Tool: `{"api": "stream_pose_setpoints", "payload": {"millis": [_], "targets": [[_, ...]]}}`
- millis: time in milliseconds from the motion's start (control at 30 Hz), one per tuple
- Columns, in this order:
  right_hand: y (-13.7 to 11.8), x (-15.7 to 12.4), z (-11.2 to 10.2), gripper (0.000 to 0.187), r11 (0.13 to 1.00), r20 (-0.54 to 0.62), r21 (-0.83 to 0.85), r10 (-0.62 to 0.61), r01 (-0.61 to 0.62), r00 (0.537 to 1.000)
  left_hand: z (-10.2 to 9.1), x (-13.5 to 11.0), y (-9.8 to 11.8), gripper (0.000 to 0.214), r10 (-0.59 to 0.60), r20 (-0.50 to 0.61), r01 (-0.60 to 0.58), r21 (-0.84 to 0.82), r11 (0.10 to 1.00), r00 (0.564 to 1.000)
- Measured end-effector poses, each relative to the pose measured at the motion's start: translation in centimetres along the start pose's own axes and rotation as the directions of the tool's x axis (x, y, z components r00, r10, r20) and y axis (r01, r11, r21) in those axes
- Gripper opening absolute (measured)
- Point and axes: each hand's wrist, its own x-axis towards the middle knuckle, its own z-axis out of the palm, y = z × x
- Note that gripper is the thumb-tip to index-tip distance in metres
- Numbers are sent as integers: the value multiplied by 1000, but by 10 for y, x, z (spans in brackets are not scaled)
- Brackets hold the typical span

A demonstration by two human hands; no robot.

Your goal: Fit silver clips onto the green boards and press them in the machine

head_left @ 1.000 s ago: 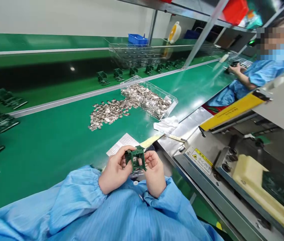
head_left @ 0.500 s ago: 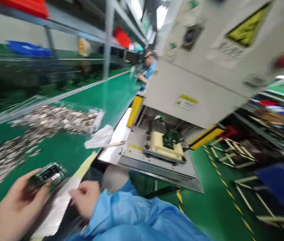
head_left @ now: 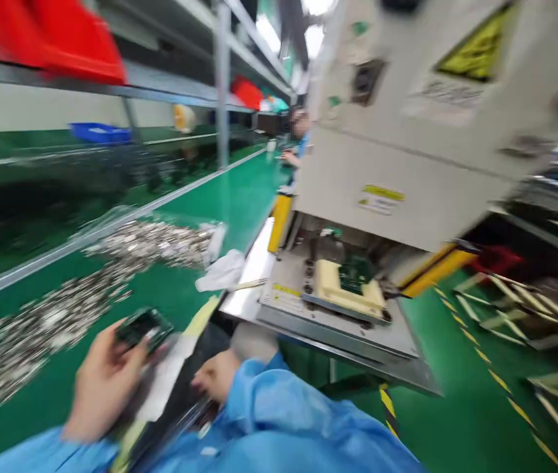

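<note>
Sitting apart, both hands (head_left: 96,386) (head_left: 220,376) differ: left pinches green part (head_left: 145,326), right curls.

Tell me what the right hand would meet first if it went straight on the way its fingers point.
Probably the white sheet to the left of the right hand, though depth is unclear and it might pass above or below.

We note: held piece (head_left: 142,326), slightly glossy; parts (head_left: 55,322) at left, shiny metal; bench (head_left: 173,289), smooth, glossy; block (head_left: 328,287) at right, matt.
</note>
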Motion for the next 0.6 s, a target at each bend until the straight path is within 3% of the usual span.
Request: {"api": "stream_pose_setpoints", "payload": {"millis": [33, 100, 167, 267, 367, 467, 600], "targets": [[-3, 1, -7, 40, 1000, 30, 3, 13, -13, 999, 5, -7, 8, 45, -59, -9, 58, -69, 996, 998], [-7, 8, -17, 28, 999, 81, 9, 35, -36, 996, 16, -12, 17, 48, -70, -7, 67, -204, 977, 998], [-13, 19, -24, 17, 998, 139, 26, 48, -52, 989, 24, -12, 15, 45, -68, -9, 63, -274, 960, 998], [-31, 26, -31, 18, 992, 149, 117, 20, -38, 989, 26, -16, 7, 42, -37, 22, 42, -328, 944, 999], [-49, 27, -30, 11, 976, 80, 177, -146, 131, 986, 25, -22, 3, 39, 2, 59, 20, -383, 924, 998], [-57, 31, -18, 5, 942, -35, 134, -304, 306, 952, 24, -24, 2, 38, 21, 81, 15, -414, 910, 997], [-60, 36, -3, 4, 948, -96, 27, -312, 316, 945, 23, -25, 3, 37, 33, 113, 17, -416, 909, 993]]}}
